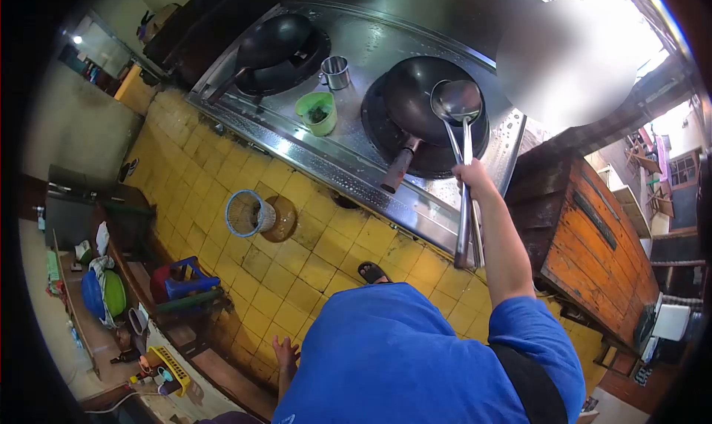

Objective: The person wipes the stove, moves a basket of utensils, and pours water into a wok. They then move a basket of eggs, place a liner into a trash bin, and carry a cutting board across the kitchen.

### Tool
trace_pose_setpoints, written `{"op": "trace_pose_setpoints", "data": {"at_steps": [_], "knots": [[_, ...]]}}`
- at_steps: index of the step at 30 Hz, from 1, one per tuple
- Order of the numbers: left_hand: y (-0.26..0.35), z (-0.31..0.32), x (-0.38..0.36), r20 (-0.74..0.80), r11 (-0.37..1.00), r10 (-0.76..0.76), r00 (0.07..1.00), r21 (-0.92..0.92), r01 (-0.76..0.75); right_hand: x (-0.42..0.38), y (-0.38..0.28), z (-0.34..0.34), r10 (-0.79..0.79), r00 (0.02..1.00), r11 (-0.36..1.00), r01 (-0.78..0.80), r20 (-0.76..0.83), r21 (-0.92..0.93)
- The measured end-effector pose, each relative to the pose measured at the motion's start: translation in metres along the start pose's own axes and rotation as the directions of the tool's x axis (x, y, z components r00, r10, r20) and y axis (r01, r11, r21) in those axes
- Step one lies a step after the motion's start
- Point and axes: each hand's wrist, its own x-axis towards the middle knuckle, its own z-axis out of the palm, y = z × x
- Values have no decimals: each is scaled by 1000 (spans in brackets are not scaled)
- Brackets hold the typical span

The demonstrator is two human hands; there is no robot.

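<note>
My right hand is closed around the long handles of a metal ladle and a second utensil beside it. Their round heads rest in or just over the right wok, which sits on the steel stove with its wooden handle towards me. Down by my left side, my left hand hangs over the yellow floor, fingers apart and holding nothing. A green container with dark contents and a metal mug stand between the two woks.
Another wok is on the stove's left burner. On the tiled floor is a blue-rimmed basket. A blue stool stands at the left, a wooden cabinet at the right. A blurred round patch covers the upper right.
</note>
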Motion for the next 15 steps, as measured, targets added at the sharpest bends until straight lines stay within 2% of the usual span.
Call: {"op": "trace_pose_setpoints", "data": {"at_steps": [1,2,3,5,6,7,8,9,10,11,13,15], "knots": [[-3,0,-1,-6,1000,-10,1000,21,10,20,-10,11,92,992,988,-102,88,113],[-6,1,-4,-20,1000,-7,1000,2,7,37,-17,22,187,978,952,-205,95,229],[-10,-1,-9,-48,999,0,999,-36,-1,44,-29,30,212,971,954,-230,108,194],[-24,-5,-24,-134,990,-9,991,-139,-9,73,-10,36,15,974,972,-67,224,224],[-25,-6,-32,-158,993,-30,987,-115,11,67,-11,33,10,957,943,-105,291,315],[-29,-11,-41,-200,993,-61,978,-112,39,57,-15,30,-84,922,949,-43,379,313],[-31,-11,-48,-198,987,-74,977,-151,44,87,3,30,-69,928,917,-86,367,390],[-48,-16,-53,-211,977,-101,972,-206,56,87,8,40,-151,952,931,47,266,361],[-66,-16,-59,-269,965,-81,960,-263,8,91,3,40,-158,861,890,-88,484,448],[-97,-17,-56,-323,953,-82,943,-303,-21,99,-1,44,-141,841,915,-90,522,392],[-137,-17,-65,-460,985,-12,888,-158,-68,103,-8,64,-89,867,964,-48,490,260],[-147,-4,-94,-552,997,-65,831,-75,28,104,-28,90,-100,908,994,73,407,80]]}}
